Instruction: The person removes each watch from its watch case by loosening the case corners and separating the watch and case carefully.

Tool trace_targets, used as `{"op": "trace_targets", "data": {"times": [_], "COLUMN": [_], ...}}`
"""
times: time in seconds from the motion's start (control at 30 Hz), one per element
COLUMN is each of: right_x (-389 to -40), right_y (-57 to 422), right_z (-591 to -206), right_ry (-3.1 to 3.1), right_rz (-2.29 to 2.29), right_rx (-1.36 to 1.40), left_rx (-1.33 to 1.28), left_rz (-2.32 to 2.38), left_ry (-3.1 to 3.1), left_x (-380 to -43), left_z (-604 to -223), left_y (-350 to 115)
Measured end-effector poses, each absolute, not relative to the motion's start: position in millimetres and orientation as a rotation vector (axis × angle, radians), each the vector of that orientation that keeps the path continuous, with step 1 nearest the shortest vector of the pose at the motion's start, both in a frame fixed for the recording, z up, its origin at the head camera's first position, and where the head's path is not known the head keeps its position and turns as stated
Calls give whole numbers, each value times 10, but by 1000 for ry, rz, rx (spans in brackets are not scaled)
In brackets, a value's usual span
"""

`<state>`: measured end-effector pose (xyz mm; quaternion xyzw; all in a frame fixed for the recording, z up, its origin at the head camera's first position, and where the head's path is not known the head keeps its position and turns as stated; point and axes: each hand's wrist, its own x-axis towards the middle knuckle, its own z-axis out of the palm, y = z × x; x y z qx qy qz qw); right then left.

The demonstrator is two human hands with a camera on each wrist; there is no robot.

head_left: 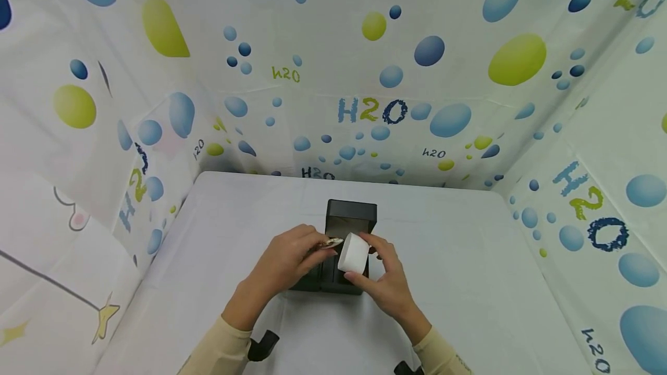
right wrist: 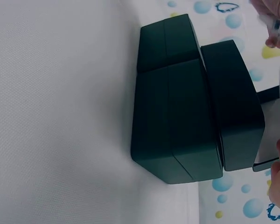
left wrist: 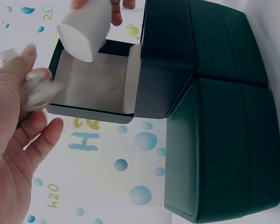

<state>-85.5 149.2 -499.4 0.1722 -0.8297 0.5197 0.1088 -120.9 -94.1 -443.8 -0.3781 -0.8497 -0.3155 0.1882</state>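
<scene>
Cushion (head_left: 354, 253), white and tilted, sits over the open box (head_left: 351, 210), pinched in the grip of the right hand (head_left: 389, 285). The grip of the left hand (head_left: 292, 256) pinches a small shiny metallic piece (head_left: 331, 243) close by; the left wrist view blurs it, so its exact form is unclear, but shows it apart from the cushion. Dark green, with its lid tipped up and a pale lining showing, the open box stands on the white-covered bench (head_left: 234, 207), midway between the left and right edges and short of the far edge. A closed box (left wrist: 224, 149) in green touches its left side. Beyond the far edge hangs a spotted curtain (head_left: 323, 33).
</scene>
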Motion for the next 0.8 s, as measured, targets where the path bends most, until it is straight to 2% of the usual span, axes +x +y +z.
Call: {"op": "trace_targets", "data": {"times": [0.8], "right_x": [-886], "right_y": [1452], "right_z": [-5027], "right_ry": [-2624], "right_rz": [1410], "right_rx": [493], "left_rx": [-1082], "left_rz": [-777], "left_ry": [-2398], "left_x": [-1253], "left_z": [-4391], "left_y": [-1022]}}
